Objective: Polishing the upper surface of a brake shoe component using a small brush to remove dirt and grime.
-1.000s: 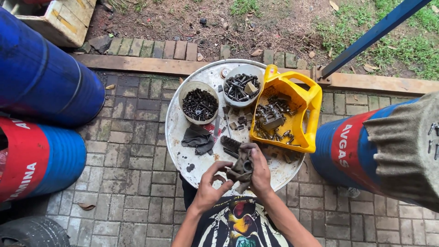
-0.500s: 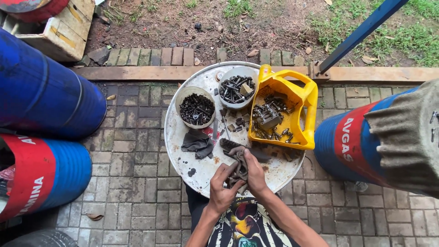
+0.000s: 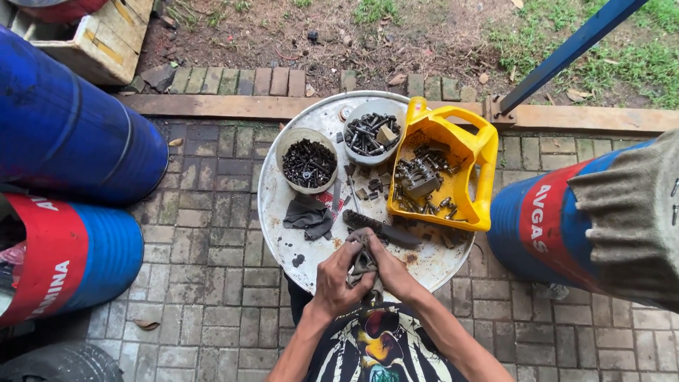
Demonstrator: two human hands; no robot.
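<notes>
Both hands are meeting at the near edge of the round white tray (image 3: 283, 233): the left hand (image 3: 338, 277) and right hand (image 3: 391, 271) are clutching a dark grimy rag (image 3: 363, 263) between them. Just beyond it a long dark brush (image 3: 380, 229) is lying. Two bowls of bolts (image 3: 308, 162) are sitting farther off, a yellow container (image 3: 463, 164) to the right, blue drums (image 3: 67, 134) crowding both sides.

Outdoors, daylight: grey brick paving (image 3: 212, 247) w/ blue drums (image 3: 71, 134) either side, dirt & grass (image 3: 636, 64) beyond.
</notes>
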